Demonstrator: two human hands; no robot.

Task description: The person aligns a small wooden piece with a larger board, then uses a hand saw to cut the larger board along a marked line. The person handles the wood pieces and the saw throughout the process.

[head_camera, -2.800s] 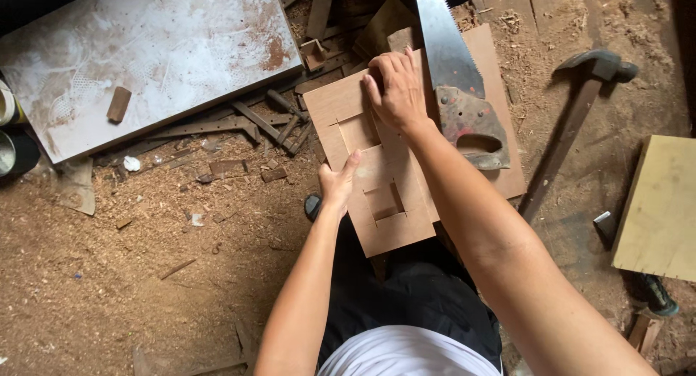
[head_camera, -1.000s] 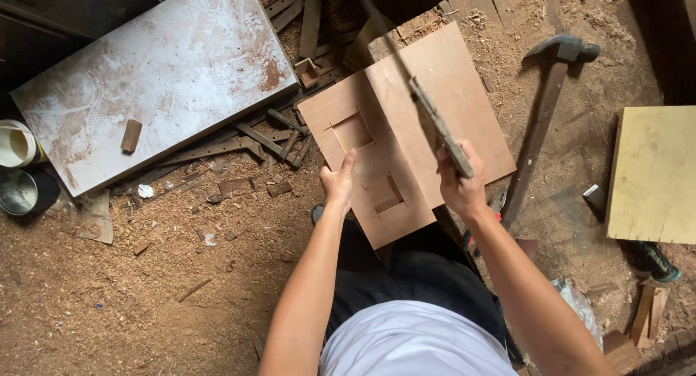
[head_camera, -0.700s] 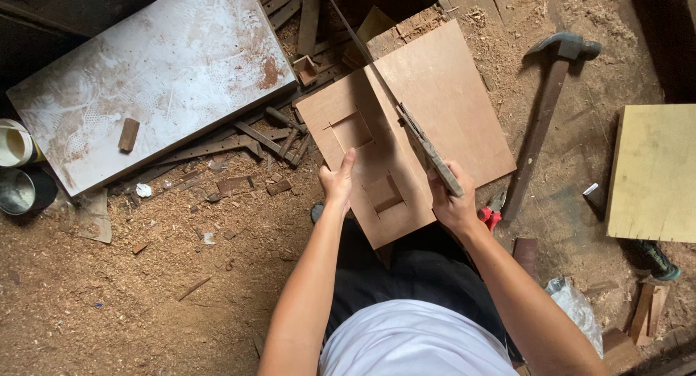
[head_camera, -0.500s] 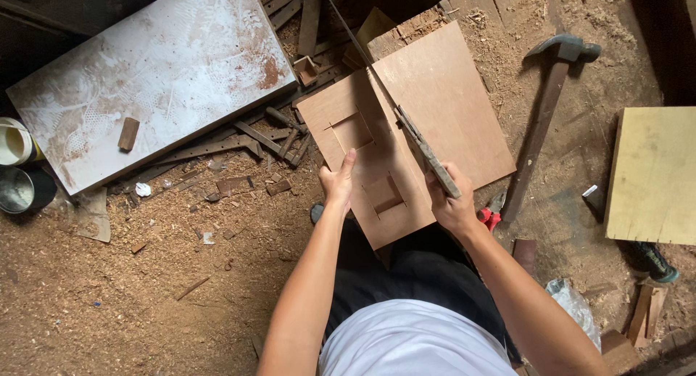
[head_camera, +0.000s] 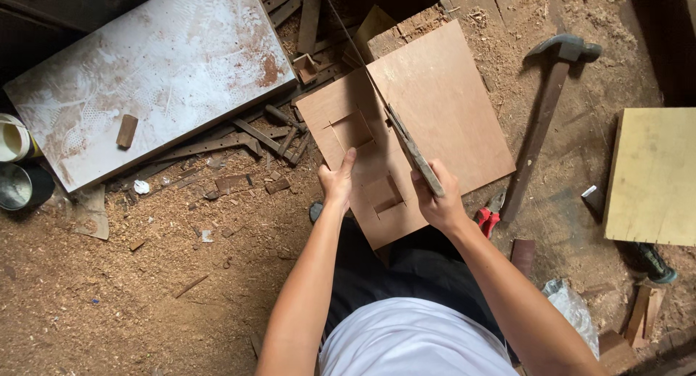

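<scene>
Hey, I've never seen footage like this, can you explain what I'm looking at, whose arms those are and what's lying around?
This is one picture from a camera worn on a person's head, looking straight down, so the two bare arms coming up from the bottom are the wearer's own. The left hand presses flat on a brown plywood board that has two square notches cut into it. The right hand grips the handle of a handsaw, its blade standing on edge across the board. Everything sits on a sawdust-covered floor. Nearby lie a hammer, red-handled pliers, a pale yellowish panel, a large whitish dusty board with a small wood block on it, and some scrap wood strips.
</scene>
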